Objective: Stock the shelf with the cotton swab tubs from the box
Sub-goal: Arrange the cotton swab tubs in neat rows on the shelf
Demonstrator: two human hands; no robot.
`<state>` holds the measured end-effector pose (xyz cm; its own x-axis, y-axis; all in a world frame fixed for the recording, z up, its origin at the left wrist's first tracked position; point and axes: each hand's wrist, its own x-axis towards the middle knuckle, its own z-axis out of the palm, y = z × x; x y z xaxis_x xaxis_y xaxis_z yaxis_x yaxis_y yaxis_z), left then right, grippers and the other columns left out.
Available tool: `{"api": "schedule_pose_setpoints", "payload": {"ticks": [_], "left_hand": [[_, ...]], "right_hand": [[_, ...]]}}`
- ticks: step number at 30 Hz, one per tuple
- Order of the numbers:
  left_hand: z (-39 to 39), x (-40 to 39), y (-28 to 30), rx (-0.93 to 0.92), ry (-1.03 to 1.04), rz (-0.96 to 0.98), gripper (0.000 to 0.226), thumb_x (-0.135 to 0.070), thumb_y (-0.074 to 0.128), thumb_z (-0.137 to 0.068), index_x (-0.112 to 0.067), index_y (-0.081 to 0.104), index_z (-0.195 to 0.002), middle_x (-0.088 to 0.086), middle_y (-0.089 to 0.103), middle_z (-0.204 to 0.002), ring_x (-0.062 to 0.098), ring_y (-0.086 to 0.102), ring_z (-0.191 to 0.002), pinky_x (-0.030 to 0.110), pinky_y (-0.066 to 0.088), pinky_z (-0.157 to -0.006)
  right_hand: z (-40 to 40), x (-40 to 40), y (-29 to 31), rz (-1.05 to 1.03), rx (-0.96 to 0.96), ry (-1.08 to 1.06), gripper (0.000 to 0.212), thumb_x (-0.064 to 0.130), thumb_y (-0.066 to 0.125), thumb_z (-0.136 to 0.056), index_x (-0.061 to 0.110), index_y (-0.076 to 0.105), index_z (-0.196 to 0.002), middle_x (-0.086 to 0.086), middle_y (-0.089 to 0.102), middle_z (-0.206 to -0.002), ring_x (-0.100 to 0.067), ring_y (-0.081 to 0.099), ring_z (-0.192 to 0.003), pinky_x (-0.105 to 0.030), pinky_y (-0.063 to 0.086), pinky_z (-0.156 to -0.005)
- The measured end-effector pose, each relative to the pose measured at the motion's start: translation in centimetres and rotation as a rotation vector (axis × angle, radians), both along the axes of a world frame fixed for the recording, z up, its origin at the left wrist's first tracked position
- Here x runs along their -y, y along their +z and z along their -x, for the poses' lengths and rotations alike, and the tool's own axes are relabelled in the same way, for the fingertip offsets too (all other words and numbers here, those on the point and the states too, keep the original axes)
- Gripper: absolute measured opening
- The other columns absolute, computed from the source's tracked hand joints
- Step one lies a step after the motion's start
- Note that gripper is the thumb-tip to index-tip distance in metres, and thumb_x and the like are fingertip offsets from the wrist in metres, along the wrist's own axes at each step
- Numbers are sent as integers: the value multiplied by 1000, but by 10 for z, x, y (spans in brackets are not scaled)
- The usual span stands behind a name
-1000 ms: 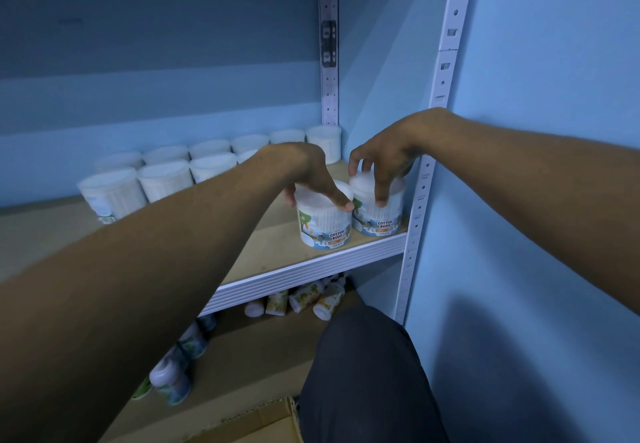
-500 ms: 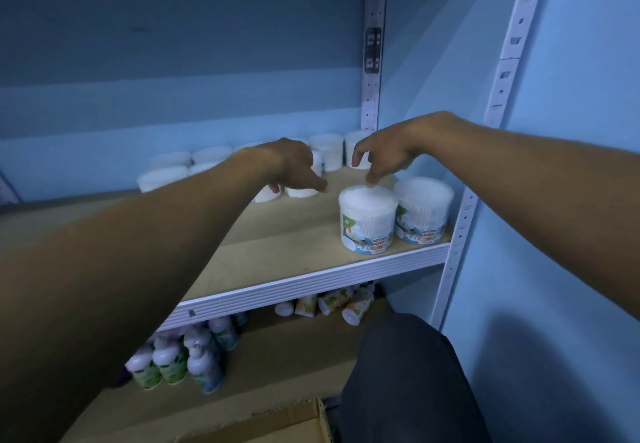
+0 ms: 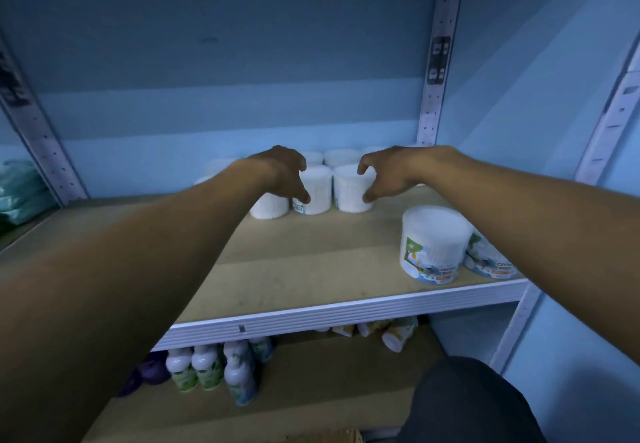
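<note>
Reaching deep over the shelf [image 3: 311,262], both hands hover at the rear cluster of cotton swab tubs. Wide bare board lies between the fingers and the white front lip of the shelf, with more open board running off to the left of the left hand [image 3: 284,171]. To the right of the right hand [image 3: 384,172] a perforated upright [image 3: 433,96] and the blue side wall close the space in.

Two tubs stand at the front right corner, nearer the lip than either hand: the front tub [image 3: 433,245] and the corner tub [image 3: 488,259], the latter half hidden under the right forearm. At the back, three tubs show in the nearest row, and several more behind them are blurred and partly covered, so their number cannot be told.

The left fingers are spread and curved, thumb and forefinger at the left side of the left back tub [image 3: 313,190]; the right fingers are likewise spread and curved at the right side of the right back tub [image 3: 349,188]. Whether either touches its tub cannot be told. On the lower shelf, several small bottles [image 3: 211,370] stand upright below the left forearm.
</note>
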<state>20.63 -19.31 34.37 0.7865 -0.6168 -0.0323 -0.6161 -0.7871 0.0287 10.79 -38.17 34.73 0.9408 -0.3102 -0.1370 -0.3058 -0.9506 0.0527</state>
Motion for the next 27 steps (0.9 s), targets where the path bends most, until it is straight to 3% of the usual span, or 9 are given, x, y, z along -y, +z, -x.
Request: {"api": "schedule_pose_setpoints", "payload": {"ticks": [5,15,27], "left_hand": [[-23,7,-8,6,-35,40,75,-47,74,-81,-27,43,-146,-3,44,-147,20,46,-132,36,44,-102],[-59,43,-17,-4,-62,25,87,-56,73,-80,-29,34,-153,0,32,-158,22,34,-143,38,33,-111],[-81,64,-31,-20,-75,-73,77,-67,55,-88,-34,32,-154,-2,32,-160,24,32,-146,39,29,-115]], "right_hand": [[-28,-2,-12,-10,19,-16,77,54,67,-86,30,33,-151,-1,43,-150,-26,47,-131,-40,44,-105],[-70,11,-31,-13,24,-10,93,66,65,-78,35,23,-155,-4,40,-153,-29,48,-133,-46,44,-106],[-98,14,-48,-4,32,0,88,63,61,-85,37,19,-157,-3,35,-159,-29,39,-141,-45,40,-111]]}}
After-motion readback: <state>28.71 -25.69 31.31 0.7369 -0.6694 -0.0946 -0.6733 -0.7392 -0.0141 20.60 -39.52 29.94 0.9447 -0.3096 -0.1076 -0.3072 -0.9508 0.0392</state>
